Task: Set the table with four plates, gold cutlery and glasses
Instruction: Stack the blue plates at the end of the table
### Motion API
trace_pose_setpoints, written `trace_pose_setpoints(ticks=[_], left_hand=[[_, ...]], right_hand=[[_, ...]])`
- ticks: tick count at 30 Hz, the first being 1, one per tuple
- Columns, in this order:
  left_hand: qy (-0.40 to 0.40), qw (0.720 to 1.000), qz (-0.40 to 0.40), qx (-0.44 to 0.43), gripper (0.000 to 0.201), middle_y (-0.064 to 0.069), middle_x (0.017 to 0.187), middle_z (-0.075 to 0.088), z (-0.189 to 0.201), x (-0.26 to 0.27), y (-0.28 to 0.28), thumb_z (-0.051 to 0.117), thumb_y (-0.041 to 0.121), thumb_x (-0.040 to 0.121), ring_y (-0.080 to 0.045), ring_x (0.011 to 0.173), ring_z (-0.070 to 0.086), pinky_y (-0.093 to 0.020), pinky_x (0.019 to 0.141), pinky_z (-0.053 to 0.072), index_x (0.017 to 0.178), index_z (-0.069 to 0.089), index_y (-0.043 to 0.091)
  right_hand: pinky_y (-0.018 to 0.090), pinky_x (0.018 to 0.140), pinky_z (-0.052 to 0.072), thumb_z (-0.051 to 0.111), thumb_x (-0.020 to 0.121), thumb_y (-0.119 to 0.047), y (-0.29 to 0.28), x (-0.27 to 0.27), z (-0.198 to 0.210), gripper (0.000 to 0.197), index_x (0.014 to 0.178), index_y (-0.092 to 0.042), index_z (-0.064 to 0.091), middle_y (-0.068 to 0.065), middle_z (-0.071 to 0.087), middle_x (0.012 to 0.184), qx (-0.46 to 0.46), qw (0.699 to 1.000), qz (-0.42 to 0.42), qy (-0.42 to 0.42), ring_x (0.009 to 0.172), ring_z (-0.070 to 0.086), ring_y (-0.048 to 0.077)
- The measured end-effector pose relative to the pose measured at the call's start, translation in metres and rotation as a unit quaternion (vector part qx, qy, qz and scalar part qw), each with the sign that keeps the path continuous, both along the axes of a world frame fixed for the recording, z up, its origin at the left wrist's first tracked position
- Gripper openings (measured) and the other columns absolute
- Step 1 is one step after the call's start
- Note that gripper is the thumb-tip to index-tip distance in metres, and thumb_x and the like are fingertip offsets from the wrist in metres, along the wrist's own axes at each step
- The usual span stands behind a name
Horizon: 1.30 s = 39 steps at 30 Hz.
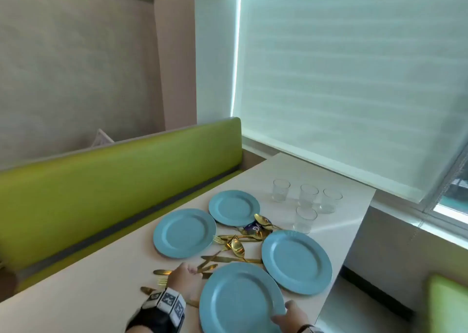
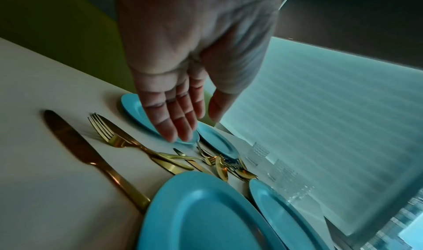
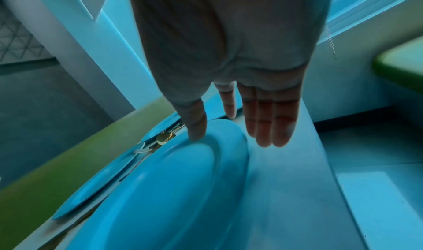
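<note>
Four blue plates lie on the white table (image 1: 326, 180): a far plate (image 1: 234, 207), a left plate (image 1: 184, 232), a right plate (image 1: 296, 261) and the near plate (image 1: 240, 299). Gold cutlery (image 1: 238, 244) is piled between them. Several clear glasses (image 1: 307, 195) stand behind. My left hand (image 1: 188, 272) hovers with straight fingers over the cutlery left of the near plate (image 2: 206, 214) and holds nothing (image 2: 196, 127). A gold knife (image 2: 91, 156) and gold fork (image 2: 119, 138) lie under it. My right hand (image 1: 283, 312) touches the near plate's right rim (image 3: 174, 181), thumb on the rim, fingers (image 3: 270, 123) straight past it.
A green bench (image 1: 114, 180) runs along the table's left side, and a second green seat (image 1: 448, 304) shows at lower right. A window blind (image 1: 354, 79) hangs behind the table. The table's right edge (image 1: 354, 239) drops to the floor near the right plate.
</note>
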<state>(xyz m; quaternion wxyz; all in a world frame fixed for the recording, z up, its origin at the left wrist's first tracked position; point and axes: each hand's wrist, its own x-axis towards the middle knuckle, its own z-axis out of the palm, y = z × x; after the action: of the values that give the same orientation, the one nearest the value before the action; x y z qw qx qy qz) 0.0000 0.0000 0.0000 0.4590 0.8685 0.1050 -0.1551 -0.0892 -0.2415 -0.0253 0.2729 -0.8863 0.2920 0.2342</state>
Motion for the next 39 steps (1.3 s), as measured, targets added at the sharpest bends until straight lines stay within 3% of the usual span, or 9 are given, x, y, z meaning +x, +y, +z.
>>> trace_pose_setpoints(ticks=[3,9,12,15,23,27,32,36,39], left_hand=[[0.013,0.999,0.035,-0.017,0.02,-0.004,0.07,0.054,-0.004,0.016,-0.006,0.058,0.013,0.082,-0.023,0.076,0.052,-0.027,0.069,0.039,0.067,0.046,0.018],[0.022,0.998,0.049,0.019,0.026,-0.007,0.074,0.058,-0.001,0.033,-0.025,0.059,0.014,0.085,-0.025,0.081,0.057,-0.027,0.073,0.044,0.063,0.046,0.02],[0.032,0.998,0.051,0.012,0.021,-0.01,0.084,0.062,-0.002,0.039,-0.037,0.06,0.017,0.085,-0.024,0.08,0.057,-0.027,0.071,0.044,0.067,0.051,0.019],[0.039,0.998,0.049,0.032,0.022,-0.009,0.081,0.06,-0.007,0.044,-0.047,0.06,0.017,0.084,-0.023,0.074,0.054,-0.025,0.067,0.043,0.066,0.049,0.019],[0.045,0.997,0.056,0.038,0.04,0.0,0.055,0.049,-0.01,0.052,-0.075,0.05,0.032,0.092,-0.024,0.063,0.052,-0.027,0.066,0.043,0.055,0.039,0.018],[0.125,0.986,0.049,-0.097,0.045,-0.011,0.079,0.063,-0.014,0.062,-0.091,0.042,0.058,0.088,-0.027,0.078,0.065,-0.037,0.079,0.053,0.075,0.054,0.017],[0.171,0.929,0.119,-0.307,0.052,-0.015,0.114,0.068,-0.019,0.069,-0.112,0.04,0.052,0.094,-0.031,0.102,0.066,-0.045,0.087,0.053,0.115,0.062,0.01],[0.159,0.917,0.152,-0.332,0.053,-0.016,0.119,0.066,-0.023,0.08,-0.129,0.042,0.051,0.094,-0.033,0.106,0.065,-0.051,0.093,0.051,0.119,0.06,0.008],[0.138,0.925,0.168,-0.311,0.046,-0.016,0.112,0.067,-0.011,0.08,-0.14,0.041,0.048,0.095,-0.036,0.103,0.066,-0.057,0.094,0.049,0.105,0.061,0.007]], right_hand=[[0.022,0.102,0.036,0.056,0.09,-0.033,-0.009,0.012,-0.013,0.054,0.136,-0.009,0.041,0.008,0.048,0.138,0.037,0.998,-0.032,-0.038,0.129,0.047,0.02],[0.033,0.088,0.054,0.062,0.076,-0.049,-0.05,0.05,-0.102,0.052,0.107,-0.007,0.066,0.009,0.071,0.101,0.104,0.992,-0.037,-0.069,0.094,0.068,0.024],[0.02,0.058,0.05,0.049,0.092,-0.041,-0.047,0.049,-0.075,0.024,0.091,-0.018,0.056,-0.002,0.058,0.07,0.137,0.988,-0.013,-0.065,0.058,0.056,0.011],[0.021,0.036,0.045,0.041,0.099,-0.032,-0.046,0.047,-0.042,0.027,0.085,-0.011,0.05,0.006,0.053,0.06,0.211,0.976,-0.028,-0.051,0.037,0.051,0.013],[0.032,0.058,0.055,0.038,0.101,-0.032,-0.093,0.069,0.009,0.027,0.093,-0.011,0.054,0.011,0.061,0.088,0.316,0.945,-0.014,-0.078,0.07,0.062,0.02],[0.025,0.046,0.051,0.035,0.101,-0.035,-0.119,0.087,0.032,0.033,0.1,-0.008,0.055,0.009,0.06,0.079,0.353,0.929,-0.034,-0.109,0.058,0.059,0.016],[0.031,0.058,0.056,0.034,0.102,-0.037,-0.139,0.107,0.037,0.038,0.106,-0.011,0.061,0.013,0.067,0.092,0.416,0.896,-0.074,-0.141,0.068,0.064,0.021],[0.03,0.058,0.051,0.037,0.1,-0.039,-0.156,0.123,0.03,0.037,0.09,-0.013,0.061,0.007,0.062,0.077,0.345,0.916,-0.123,-0.162,0.064,0.057,0.019],[0.038,0.071,0.05,0.04,0.099,-0.039,-0.182,0.133,0.009,0.04,0.081,-0.007,0.055,0.005,0.051,0.067,0.162,0.969,-0.123,-0.143,0.064,0.05,0.022]])
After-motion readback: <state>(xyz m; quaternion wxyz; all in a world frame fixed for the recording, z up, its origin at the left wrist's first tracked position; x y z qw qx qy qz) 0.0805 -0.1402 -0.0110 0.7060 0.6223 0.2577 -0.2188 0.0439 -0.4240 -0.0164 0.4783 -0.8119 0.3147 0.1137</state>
